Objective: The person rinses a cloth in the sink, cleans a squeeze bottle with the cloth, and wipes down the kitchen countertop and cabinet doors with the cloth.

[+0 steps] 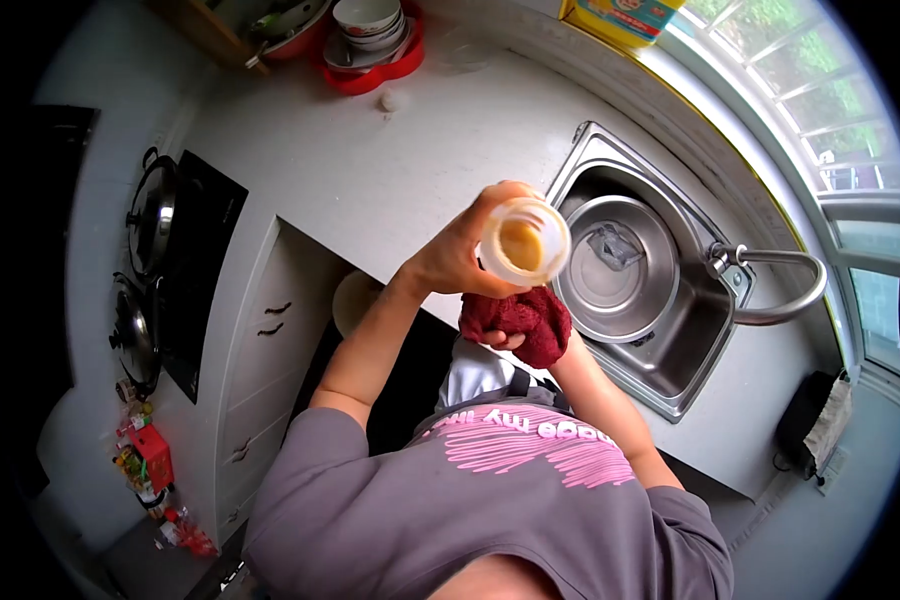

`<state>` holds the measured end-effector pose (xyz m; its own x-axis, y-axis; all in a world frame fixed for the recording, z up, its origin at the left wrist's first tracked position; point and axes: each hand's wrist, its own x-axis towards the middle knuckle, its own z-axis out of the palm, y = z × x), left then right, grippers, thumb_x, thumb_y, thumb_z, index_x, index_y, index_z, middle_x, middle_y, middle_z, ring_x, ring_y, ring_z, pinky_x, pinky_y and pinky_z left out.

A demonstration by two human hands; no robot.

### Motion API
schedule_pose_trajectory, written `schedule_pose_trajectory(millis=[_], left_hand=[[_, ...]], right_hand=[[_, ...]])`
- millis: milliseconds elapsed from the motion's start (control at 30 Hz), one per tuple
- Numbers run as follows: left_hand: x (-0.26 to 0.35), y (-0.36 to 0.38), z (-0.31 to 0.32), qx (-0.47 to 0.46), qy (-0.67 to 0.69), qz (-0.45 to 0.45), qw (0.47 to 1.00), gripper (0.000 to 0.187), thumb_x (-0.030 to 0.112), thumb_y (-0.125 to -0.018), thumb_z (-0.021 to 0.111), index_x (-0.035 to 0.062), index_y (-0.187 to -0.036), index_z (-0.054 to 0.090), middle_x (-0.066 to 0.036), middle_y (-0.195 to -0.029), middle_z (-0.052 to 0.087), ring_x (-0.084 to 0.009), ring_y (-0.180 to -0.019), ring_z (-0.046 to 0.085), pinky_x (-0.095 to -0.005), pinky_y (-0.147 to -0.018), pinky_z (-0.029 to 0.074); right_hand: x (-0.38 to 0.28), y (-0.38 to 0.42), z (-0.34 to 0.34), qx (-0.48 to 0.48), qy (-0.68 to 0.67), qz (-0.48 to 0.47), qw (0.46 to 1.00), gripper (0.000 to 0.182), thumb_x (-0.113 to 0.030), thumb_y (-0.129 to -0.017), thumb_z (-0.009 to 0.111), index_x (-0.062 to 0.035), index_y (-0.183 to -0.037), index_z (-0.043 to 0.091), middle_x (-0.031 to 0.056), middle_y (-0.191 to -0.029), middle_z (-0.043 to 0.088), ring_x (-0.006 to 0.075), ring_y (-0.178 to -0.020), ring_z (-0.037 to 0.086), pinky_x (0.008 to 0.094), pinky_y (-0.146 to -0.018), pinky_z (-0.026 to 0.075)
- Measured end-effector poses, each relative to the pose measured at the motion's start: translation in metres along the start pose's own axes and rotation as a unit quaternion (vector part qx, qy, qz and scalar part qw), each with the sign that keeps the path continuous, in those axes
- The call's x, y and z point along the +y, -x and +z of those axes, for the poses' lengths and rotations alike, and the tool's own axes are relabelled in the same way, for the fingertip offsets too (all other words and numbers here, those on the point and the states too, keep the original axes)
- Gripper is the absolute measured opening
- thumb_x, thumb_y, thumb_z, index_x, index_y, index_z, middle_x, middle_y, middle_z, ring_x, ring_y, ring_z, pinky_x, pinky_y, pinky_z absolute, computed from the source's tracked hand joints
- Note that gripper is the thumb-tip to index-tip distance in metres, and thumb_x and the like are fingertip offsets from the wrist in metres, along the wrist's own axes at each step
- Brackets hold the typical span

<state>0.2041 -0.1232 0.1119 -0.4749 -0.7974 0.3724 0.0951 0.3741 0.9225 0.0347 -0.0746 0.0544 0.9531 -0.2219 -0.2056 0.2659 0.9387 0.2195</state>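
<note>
My left hand [455, 252] is wrapped around a translucent jar [552, 240]. The jar's round end faces up toward me, and a yellowish-brown colour shows within its pale rim. Just below, my right hand [503, 341] grips a bunched dark red cloth [540, 325], its fingers curling out from under the fabric. Cloth and jar overlap in this view, near the sink's left edge.
To the right, a steel basin [660, 240] holding a crumpled clear plastic piece [615, 246] sits in the metal sink [705, 345] under a curved faucet [805, 285]. Bowls [368, 18] stand in a red tray [380, 78] at the back. Lidded pots [153, 215] rest on the black stove [205, 235].
</note>
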Motion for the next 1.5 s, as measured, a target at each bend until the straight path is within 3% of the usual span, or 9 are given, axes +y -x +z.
schedule_pose_trajectory(millis=[267,467,533,733,867,933,1200,1333,1500], left_hand=[[-0.026,0.031,-0.045,0.123,-0.045,-0.006,0.991,0.090,0.013,-0.058,0.083,0.0112,-0.133,0.035,-0.011,-0.127,0.044,-0.0259,-0.120,0.045,-0.0383,-0.102,0.035],[-0.032,0.029,-0.053,0.059,-0.031,-0.050,0.997,0.081,0.016,-0.063,0.080,0.0077,-0.132,0.038,-0.014,-0.123,0.046,-0.0306,-0.118,0.045,-0.0404,-0.101,0.036],[-0.042,0.027,-0.048,0.115,-0.091,-0.016,0.989,0.081,0.015,-0.063,0.079,0.0076,-0.132,0.037,-0.015,-0.124,0.045,-0.0324,-0.118,0.044,-0.0401,-0.102,0.035],[-0.044,0.025,-0.057,0.272,0.000,-0.125,0.954,0.080,0.012,-0.066,0.075,0.0016,-0.133,0.034,-0.016,-0.122,0.046,-0.0280,-0.115,0.048,-0.0385,-0.100,0.038],[-0.046,0.025,-0.066,0.409,0.084,-0.115,0.901,0.075,0.011,-0.070,0.073,0.0016,-0.133,0.033,-0.011,-0.117,0.050,-0.0207,-0.108,0.053,-0.0356,-0.095,0.044],[-0.052,0.032,-0.078,0.476,0.070,-0.090,0.872,0.074,0.012,-0.070,0.073,0.0030,-0.132,0.034,-0.011,-0.117,0.049,-0.0204,-0.108,0.052,-0.0357,-0.094,0.044],[-0.057,0.084,-0.124,0.519,0.060,-0.060,0.851,0.076,0.012,-0.069,0.077,0.0046,-0.132,0.034,-0.010,-0.120,0.046,-0.0208,-0.109,0.049,-0.0375,-0.097,0.040],[-0.070,0.120,-0.112,0.516,-0.035,-0.100,0.850,0.079,0.012,-0.070,0.078,0.0045,-0.133,0.031,-0.012,-0.125,0.041,-0.0236,-0.113,0.046,-0.0410,-0.097,0.041],[-0.113,0.154,-0.097,0.500,-0.143,-0.122,0.845,0.078,0.010,-0.070,0.078,0.0047,-0.133,0.032,-0.013,-0.125,0.038,-0.0253,-0.113,0.044,-0.0402,-0.096,0.040]], right_hand=[[-0.030,-0.027,0.061,0.387,0.326,-0.182,0.843,0.053,-0.053,-0.093,0.045,-0.0029,-0.105,0.057,0.0142,-0.079,0.065,0.0246,-0.059,0.063,0.0313,-0.050,0.050],[-0.057,-0.058,0.080,0.378,0.299,-0.408,0.776,0.045,-0.043,-0.096,0.045,-0.0021,-0.108,0.059,0.0086,-0.092,0.065,0.0159,-0.081,0.062,0.0263,-0.073,0.050],[-0.065,-0.063,0.086,0.362,0.466,-0.398,0.703,0.040,-0.037,-0.098,0.047,-0.0002,-0.107,0.061,0.0056,-0.099,0.064,0.0123,-0.089,0.058,0.0257,-0.082,0.045],[-0.062,-0.090,0.058,0.294,0.539,-0.441,0.654,0.039,-0.028,-0.098,0.045,0.0017,-0.123,0.051,0.0116,-0.116,0.056,0.0201,-0.110,0.051,0.0320,-0.099,0.036],[-0.051,-0.104,0.047,0.331,0.701,-0.399,0.490,0.044,-0.032,-0.095,0.053,0.0036,-0.120,0.052,0.0210,-0.121,0.046,0.0319,-0.111,0.050,0.0371,-0.097,0.039],[-0.060,-0.109,0.029,0.353,0.697,-0.312,0.540,0.050,-0.040,-0.091,0.057,0.0029,-0.117,0.056,0.0231,-0.121,0.049,0.0357,-0.111,0.052,0.0393,-0.096,0.041],[-0.130,-0.150,0.010,0.438,0.898,-0.018,0.031,0.046,-0.032,-0.076,0.073,-0.0062,-0.114,0.065,0.0264,-0.129,0.049,0.0464,-0.120,0.044,0.0511,-0.096,0.044],[-0.209,-0.226,0.011,0.337,0.897,-0.193,0.212,0.040,-0.023,-0.075,0.073,-0.0052,-0.110,0.064,0.0186,-0.111,0.062,0.0404,-0.109,0.054,0.0447,-0.094,0.046],[-0.276,-0.324,-0.034,0.195,0.901,-0.371,0.112,0.058,-0.023,-0.068,0.076,-0.0096,-0.121,0.056,0.0150,-0.116,0.058,0.0391,-0.108,0.052,0.0456,-0.089,0.046]])
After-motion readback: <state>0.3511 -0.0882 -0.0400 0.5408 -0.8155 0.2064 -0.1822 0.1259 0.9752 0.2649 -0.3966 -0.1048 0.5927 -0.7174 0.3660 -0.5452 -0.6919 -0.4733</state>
